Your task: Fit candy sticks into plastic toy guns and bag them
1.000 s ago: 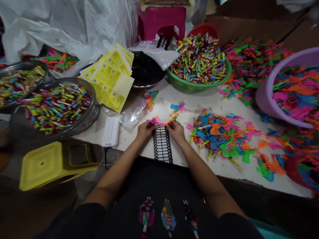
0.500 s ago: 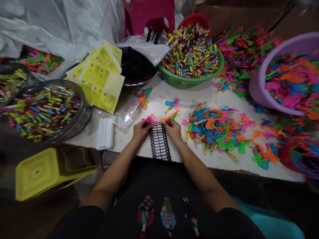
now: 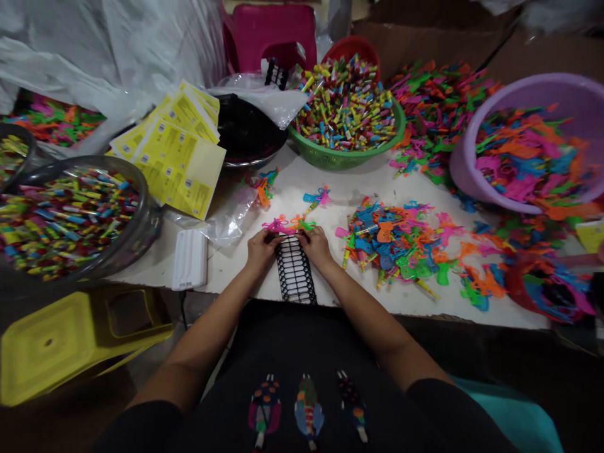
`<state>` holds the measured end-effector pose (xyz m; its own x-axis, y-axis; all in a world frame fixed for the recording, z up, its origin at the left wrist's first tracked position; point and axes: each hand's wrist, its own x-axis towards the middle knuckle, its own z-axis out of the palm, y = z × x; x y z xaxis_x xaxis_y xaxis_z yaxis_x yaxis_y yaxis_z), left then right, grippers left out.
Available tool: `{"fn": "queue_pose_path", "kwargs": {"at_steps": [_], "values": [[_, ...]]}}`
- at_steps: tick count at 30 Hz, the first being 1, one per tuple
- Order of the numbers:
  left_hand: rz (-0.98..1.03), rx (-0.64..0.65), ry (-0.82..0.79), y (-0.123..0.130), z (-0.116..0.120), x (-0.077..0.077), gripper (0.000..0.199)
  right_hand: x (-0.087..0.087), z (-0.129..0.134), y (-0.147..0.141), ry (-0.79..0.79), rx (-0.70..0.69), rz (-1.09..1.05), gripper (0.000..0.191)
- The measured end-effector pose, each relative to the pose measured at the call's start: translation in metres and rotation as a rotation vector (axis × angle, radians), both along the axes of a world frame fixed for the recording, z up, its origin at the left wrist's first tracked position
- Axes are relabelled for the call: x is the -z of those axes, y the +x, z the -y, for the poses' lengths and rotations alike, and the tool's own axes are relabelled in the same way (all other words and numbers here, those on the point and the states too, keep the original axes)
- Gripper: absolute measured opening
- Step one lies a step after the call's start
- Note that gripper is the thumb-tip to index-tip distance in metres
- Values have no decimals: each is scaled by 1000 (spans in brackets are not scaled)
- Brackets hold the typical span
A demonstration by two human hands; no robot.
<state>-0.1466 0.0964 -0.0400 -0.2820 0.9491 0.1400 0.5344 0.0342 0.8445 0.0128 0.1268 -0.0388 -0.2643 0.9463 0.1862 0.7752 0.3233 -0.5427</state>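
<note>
A black plastic strip (image 3: 296, 270) with rows of loops lies at the table's front edge, its far end between my hands. My left hand (image 3: 262, 248) pinches the far left corner of the strip. My right hand (image 3: 316, 245) is closed at the far right corner. Just beyond the fingertips are a pink toy piece (image 3: 276, 224) and a green and orange piece (image 3: 304, 224); whether the fingers touch them is unclear. A blue and pink toy (image 3: 318, 197) lies farther back. Right of my right hand is a pile of colourful toy guns (image 3: 391, 236).
A green basin (image 3: 337, 158) of small tubes stands behind, a purple tub (image 3: 465, 151) of toys at right, a grey basin (image 3: 141, 214) at left. Yellow label sheets (image 3: 179, 167), a white device (image 3: 189, 259) and a yellow stool (image 3: 51, 343) are at left. At far right a hand reaches near a red bowl (image 3: 516, 289).
The view has shifted, so most things appear farther left. Both my hands stay at the strip's far end. The orange and green piece sits closer to the pink one. Another person's hand has appeared at far right.
</note>
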Motion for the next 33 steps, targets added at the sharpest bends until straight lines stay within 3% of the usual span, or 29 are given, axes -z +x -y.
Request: {"fn": "queue_pose_path", "kwargs": {"at_steps": [4, 7, 9, 11, 13, 16, 19, 23, 26, 30, 33], "values": [[-94, 17, -38, -2, 6, -14, 21, -30, 12, 25, -63, -1, 96, 22], [-327, -54, -21, 6, 25, -32, 23, -57, 37, 64, 7, 258, 165, 27], [-370, 93, -83, 26, 38, -43, 19, -68, 52, 89, -32, 467, 285, 32], [-345, 347, -143, 57, 44, -49, 22, -70, 61, 106, -161, 552, 425, 34], [-352, 525, -201, 93, 41, -50, 27, -66, 63, 113, -279, 529, 499, 32], [-383, 602, -319, 134, 22, -43, 29, -60, 59, 116, -314, 505, 428, 28], [-361, 595, -383, 148, 6, -39, 21, -64, 57, 125, -228, 513, 201, 28], [-333, 541, -371, 131, 9, -46, 14, -79, 57, 142, -201, 461, -250, 28], [-248, 496, -219, 105, 29, -51, 10, -80, 53, 140, -157, 488, -564, 30], [-23, 331, 95, 61, 53, -44, 12, -58, 46, 98, -149, 333, -799, 25], [49, 93, 142, 27, 55, -32, 16, -33, 42, 56, -179, 184, -782, 22]]}}
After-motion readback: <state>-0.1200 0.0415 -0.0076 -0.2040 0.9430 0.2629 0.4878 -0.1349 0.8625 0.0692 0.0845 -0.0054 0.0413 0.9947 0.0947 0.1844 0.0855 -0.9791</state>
